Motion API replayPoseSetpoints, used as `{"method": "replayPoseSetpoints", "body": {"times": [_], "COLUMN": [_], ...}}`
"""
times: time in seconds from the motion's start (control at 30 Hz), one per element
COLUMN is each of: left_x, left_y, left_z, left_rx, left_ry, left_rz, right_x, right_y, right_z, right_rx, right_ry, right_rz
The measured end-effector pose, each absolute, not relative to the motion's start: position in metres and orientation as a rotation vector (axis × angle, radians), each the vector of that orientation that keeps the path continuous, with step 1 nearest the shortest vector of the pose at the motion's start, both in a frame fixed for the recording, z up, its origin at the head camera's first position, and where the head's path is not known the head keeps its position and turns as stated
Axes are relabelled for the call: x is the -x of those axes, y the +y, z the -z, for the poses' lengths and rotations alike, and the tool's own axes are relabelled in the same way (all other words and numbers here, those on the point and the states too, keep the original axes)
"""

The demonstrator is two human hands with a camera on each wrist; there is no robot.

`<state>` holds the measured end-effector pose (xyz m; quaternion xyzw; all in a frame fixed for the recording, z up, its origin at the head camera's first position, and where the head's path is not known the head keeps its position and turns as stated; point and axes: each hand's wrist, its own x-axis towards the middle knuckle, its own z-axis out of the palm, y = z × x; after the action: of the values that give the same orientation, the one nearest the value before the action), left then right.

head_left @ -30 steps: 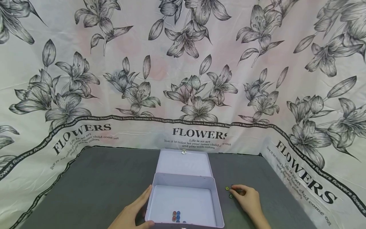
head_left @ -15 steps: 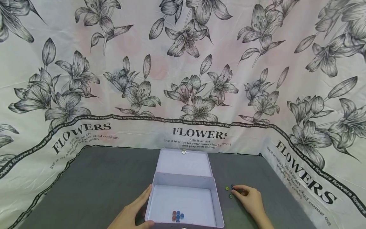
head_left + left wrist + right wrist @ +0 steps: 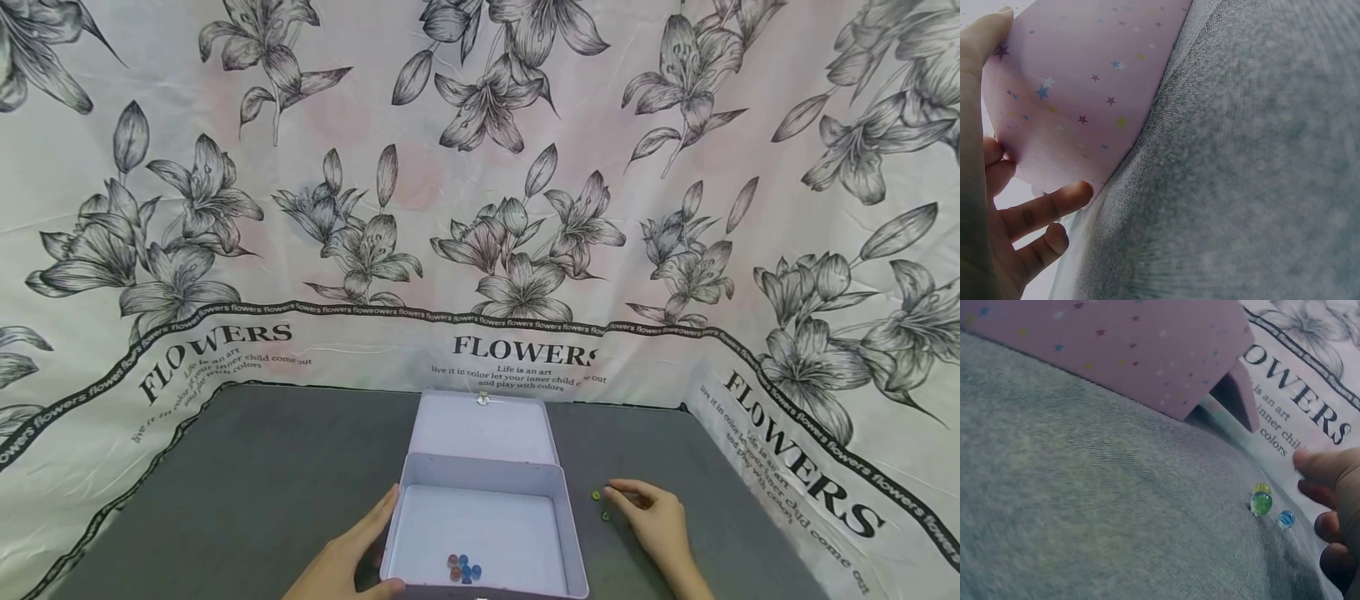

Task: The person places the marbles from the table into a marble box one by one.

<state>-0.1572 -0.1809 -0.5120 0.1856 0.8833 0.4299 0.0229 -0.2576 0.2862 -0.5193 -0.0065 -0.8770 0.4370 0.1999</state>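
A pale lilac metal box [image 3: 480, 467] stands with its lid laid back; its outer wall shows pink with small stars in both wrist views. My left hand [image 3: 348, 546] holds its near left corner, fingers along the side wall and thumb at the front. Red marbles [image 3: 454, 573] and blue marbles [image 3: 476, 572] lie together on the box floor near the front. To the right of the box, my right hand [image 3: 652, 517] hovers with bent fingers beside a blue marble [image 3: 1286, 519], which lies apart from the fingers. A yellow marble [image 3: 1262, 488] and a green marble [image 3: 1260, 504] lie close by.
A grey cloth [image 3: 285, 475] covers the table under the box and marbles. White fabric printed with flowers and lettering [image 3: 517, 350] hangs behind and along both sides. The open lid [image 3: 483, 425] reaches back almost to that fabric.
Inside the box the marbles have rolled, one blue one coming into view and the group shifting left. My right fingers have moved slightly, hiding the outside blue marble in the head view.
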Motion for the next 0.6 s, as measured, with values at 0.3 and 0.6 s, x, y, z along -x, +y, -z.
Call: {"method": "replayPoseSetpoints", "body": {"times": [0.3, 0.6], "left_x": [0.158, 0.157], "left_y": [-0.183, -0.181], "left_z": [0.511, 0.511], "left_rx": [-0.553, -0.568], "left_ry": [2.734, 2.718], "left_rz": [-1.320, -1.337], "right_x": [0.253, 0.243], "right_y": [0.272, 0.257], "right_z": [0.500, 0.475], "right_rx": [0.011, -0.095], "right_ry": [-2.387, -2.274], "right_rz": [-1.251, -1.306]}}
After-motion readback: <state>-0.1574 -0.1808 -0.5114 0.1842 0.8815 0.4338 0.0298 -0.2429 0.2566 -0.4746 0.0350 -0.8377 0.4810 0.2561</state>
